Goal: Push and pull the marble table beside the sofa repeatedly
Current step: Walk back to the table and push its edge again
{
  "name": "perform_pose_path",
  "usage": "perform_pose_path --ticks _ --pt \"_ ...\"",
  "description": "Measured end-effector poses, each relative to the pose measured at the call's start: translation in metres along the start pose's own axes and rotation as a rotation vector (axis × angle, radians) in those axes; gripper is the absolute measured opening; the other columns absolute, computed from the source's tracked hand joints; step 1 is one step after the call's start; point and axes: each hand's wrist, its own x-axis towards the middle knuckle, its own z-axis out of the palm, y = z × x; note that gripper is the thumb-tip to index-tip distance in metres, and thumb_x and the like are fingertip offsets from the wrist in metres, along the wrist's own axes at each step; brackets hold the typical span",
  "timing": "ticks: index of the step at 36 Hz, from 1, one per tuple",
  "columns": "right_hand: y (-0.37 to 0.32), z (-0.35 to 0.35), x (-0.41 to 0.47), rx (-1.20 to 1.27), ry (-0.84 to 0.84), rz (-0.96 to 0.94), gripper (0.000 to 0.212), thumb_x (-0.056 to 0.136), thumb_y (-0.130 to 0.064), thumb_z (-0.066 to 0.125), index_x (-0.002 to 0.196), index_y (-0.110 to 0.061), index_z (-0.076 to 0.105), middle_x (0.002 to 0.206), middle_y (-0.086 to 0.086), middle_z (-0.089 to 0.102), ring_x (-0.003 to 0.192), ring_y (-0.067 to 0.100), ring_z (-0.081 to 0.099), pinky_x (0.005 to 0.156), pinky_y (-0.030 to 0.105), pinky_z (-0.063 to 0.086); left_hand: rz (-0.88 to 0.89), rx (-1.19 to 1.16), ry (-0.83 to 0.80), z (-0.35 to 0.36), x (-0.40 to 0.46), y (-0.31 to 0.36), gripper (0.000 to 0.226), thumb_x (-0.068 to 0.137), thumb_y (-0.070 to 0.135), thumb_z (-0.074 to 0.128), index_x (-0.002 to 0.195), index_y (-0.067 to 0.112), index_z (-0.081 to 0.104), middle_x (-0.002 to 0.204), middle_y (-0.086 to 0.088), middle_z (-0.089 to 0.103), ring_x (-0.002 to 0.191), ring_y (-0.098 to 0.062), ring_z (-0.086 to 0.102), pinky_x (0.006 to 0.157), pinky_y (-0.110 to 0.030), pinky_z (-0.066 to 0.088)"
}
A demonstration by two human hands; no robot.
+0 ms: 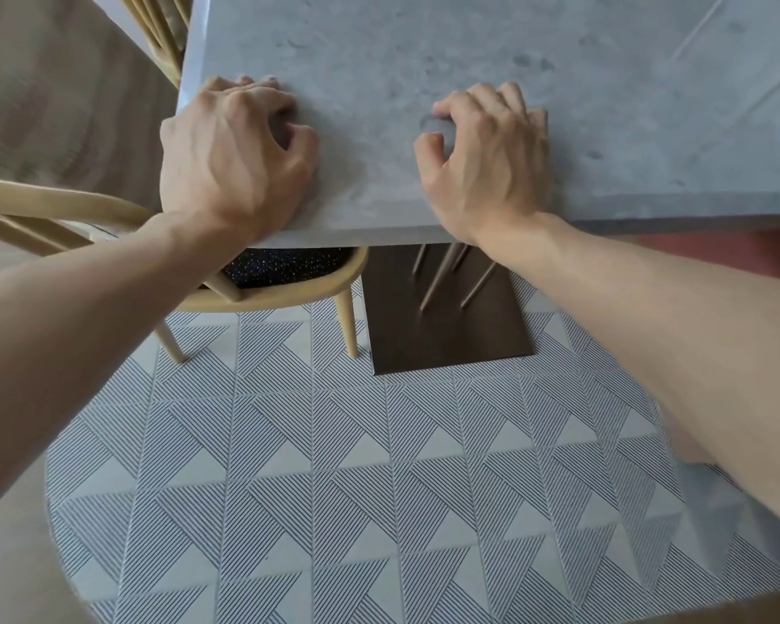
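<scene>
Clearly both hands, left hand (233, 155) and right hand (487, 159), rest with curled fingers (512, 94) grasping nothing on the marble table (424, 60), whose top stretches away rightward from them.

I see both hands on the grey marble table (379, 60) near its front edge: left hand (230, 159) by the left corner, right hand (487, 159) beside it. A pale wooden chair (289, 295) stands partly beneath the left corner, left of the dark square metal base (446, 326), on a round striped-triangle rug (356, 466).
</scene>
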Motion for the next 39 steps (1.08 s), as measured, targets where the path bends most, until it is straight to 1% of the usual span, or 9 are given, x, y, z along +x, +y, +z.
perform_pose_path --ticks 12,21,25,27,29,31,33,36,39 --pt "-0.005 0.005 0.008 -0.021 0.013 -0.003 0.049 0.088 -0.040 0.031 0.116 -0.019 0.065 0.120 -0.001 0.065 0.117 0.022 0.051 0.096 0.042 0.038 0.013 -0.011 0.020 0.000 0.009 -0.010 0.044 0.082 0.037 0.042 0.106 0.017 0.074 0.115 -0.008 0.072 0.114 -0.030 0.060 0.089 -0.044 0.049" --pt "-0.003 0.005 0.003 -0.054 0.022 -0.003 0.049 0.089 -0.038 0.030 0.118 -0.019 0.064 0.121 -0.001 0.064 0.117 0.022 0.051 0.095 0.041 0.038 -0.004 -0.016 -0.012 0.000 0.004 -0.007 0.048 0.082 0.038 0.042 0.113 0.020 0.073 0.121 -0.008 0.070 0.117 -0.030 0.059 0.091 -0.043 0.047" --pt "-0.004 -0.004 0.003 -0.089 -0.007 0.010 0.047 0.089 -0.036 0.029 0.118 -0.017 0.061 0.123 0.002 0.061 0.117 0.024 0.050 0.096 0.040 0.037 0.005 0.002 -0.012 -0.005 0.005 -0.002 0.047 0.082 0.039 0.041 0.111 0.019 0.072 0.115 -0.014 0.069 0.108 -0.036 0.060 0.088 -0.045 0.047" --pt "-0.009 -0.016 0.005 -0.128 -0.088 0.012 0.042 0.091 -0.033 0.031 0.118 -0.016 0.058 0.126 0.004 0.058 0.120 0.025 0.048 0.097 0.042 0.035 -0.027 0.035 -0.081 -0.013 0.004 0.003 0.047 0.085 0.041 0.040 0.116 0.018 0.065 0.118 -0.018 0.065 0.107 -0.041 0.058 0.089 -0.046 0.046" --pt "-0.019 -0.030 0.008 -0.114 -0.235 0.033 0.041 0.094 -0.034 0.034 0.125 -0.014 0.054 0.135 0.006 0.054 0.127 0.026 0.044 0.102 0.043 0.032 -0.048 0.058 -0.225 -0.024 0.008 0.008 0.044 0.090 0.040 0.041 0.124 0.016 0.055 0.125 -0.020 0.057 0.113 -0.042 0.053 0.093 -0.048 0.044" --pt "-0.023 -0.050 0.004 -0.053 -0.432 0.091 0.047 0.096 -0.039 0.036 0.134 -0.015 0.051 0.146 0.005 0.046 0.136 0.026 0.037 0.108 0.045 0.028 -0.083 0.033 -0.487 -0.040 0.015 0.010 0.047 0.094 0.040 0.048 0.136 0.018 0.047 0.140 -0.018 0.048 0.127 -0.039 0.045 0.102 -0.047 0.039" --pt "-0.023 -0.073 0.000 0.039 -0.524 0.132 0.046 0.096 -0.041 0.040 0.128 -0.015 0.059 0.143 0.007 0.050 0.132 0.029 0.043 0.105 0.043 0.034 -0.166 -0.002 -0.705 -0.062 0.028 0.011 0.057 0.096 0.049 0.053 0.147 0.025 0.043 0.153 -0.009 0.043 0.138 -0.033 0.040 0.110 -0.041 0.032" --pt "-0.017 -0.134 -0.006 0.198 -0.477 0.234 0.038 0.095 -0.035 0.043 0.112 -0.012 0.067 0.129 0.009 0.061 0.115 0.032 0.056 0.090 0.038 0.043 -0.175 0.005 -0.785 -0.111 0.042 0.031 0.066 0.093 0.059 0.051 0.151 0.029 0.040 0.154 -0.001 0.045 0.139 -0.029 0.043 0.115 -0.038 0.028" --pt "-0.008 -0.194 0.003 0.321 -0.433 0.326 0.033 0.092 -0.029 0.045 0.104 -0.009 0.068 0.114 0.008 0.069 0.104 0.031 0.063 0.077 0.037 0.046 -0.079 -0.049 -0.749 -0.149 0.049 0.067 0.056 0.094 0.051 0.056 0.143 0.024 0.050 0.144 -0.004 0.055 0.116 -0.024 0.058 0.101 -0.036 0.039"
